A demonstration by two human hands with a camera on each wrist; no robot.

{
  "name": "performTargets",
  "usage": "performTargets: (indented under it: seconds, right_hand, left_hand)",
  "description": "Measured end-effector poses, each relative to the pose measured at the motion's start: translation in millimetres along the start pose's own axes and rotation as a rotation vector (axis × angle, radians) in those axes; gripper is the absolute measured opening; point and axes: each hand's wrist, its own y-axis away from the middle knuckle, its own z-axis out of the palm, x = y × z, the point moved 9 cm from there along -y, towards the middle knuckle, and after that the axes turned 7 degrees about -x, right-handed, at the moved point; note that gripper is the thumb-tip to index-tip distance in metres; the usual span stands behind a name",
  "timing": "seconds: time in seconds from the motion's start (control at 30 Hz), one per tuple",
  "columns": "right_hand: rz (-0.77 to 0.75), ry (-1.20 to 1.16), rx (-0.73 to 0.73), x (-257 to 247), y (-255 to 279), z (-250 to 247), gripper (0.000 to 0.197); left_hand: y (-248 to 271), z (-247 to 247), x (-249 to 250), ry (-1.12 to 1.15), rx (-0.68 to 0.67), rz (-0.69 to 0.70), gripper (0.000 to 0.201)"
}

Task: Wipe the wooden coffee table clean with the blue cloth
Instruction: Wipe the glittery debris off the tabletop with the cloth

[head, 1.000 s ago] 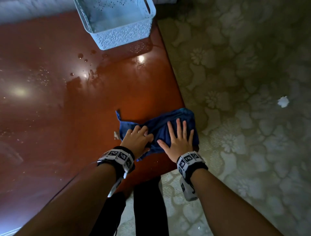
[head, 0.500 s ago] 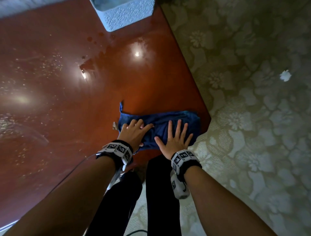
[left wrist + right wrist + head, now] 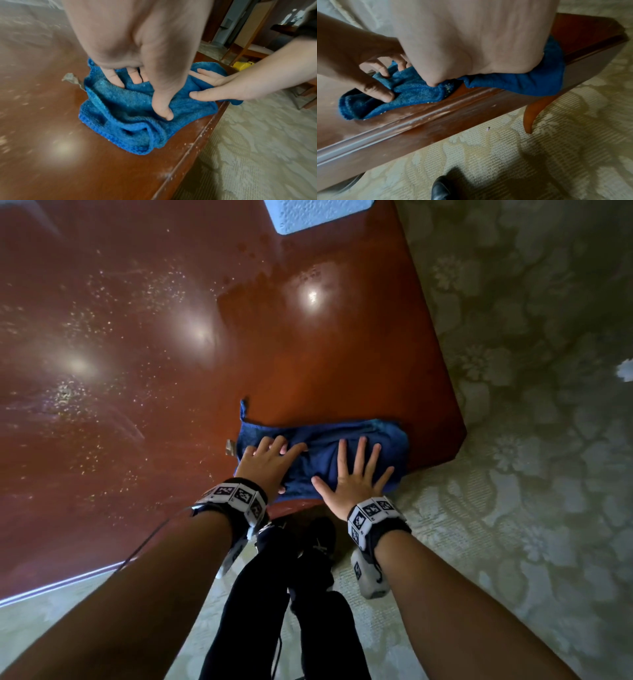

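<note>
Both hands on the blue cloth (image 3: pixel 322 453), lower centre of the head view, at the near right corner of the wooden coffee table (image 3: pixel 325 364); the cloth's right end overhangs the table edge in the right wrist view. Left hand (image 3: pixel 265 462) on the cloth's left part, fingers bent and dug into bunched folds, thumb pressed down into the fabric; right hand (image 3: pixel 352 474) flat, fingers straight and spread, palm pressing the right part; it curls round nothing. Pale specks scattered over the tabletop at left of frame; darker, glossier patch above the cloth. Small grey scrap (image 3: pixel 72 79) on the wood just left of the cloth. Pale blue basket (image 3: pixel 318 213) at top edge; patterned carpet (image 3: pixel 531 440) at right.
</note>
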Motion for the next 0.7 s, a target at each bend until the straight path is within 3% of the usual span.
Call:
performTargets:
  seconds: [0.3,0.7]
  right_hand:
    - [-0.124,0.136,-0.019,-52,11,27,0.089]
    - [-0.171,0.213,-0.033,-120,22,57,0.09]
  left_hand:
    - [42,38,-42,0.107,-0.005,-0.156,0.099]
    - [85,71,-99,0.203,-0.005,-0.181,0.099]
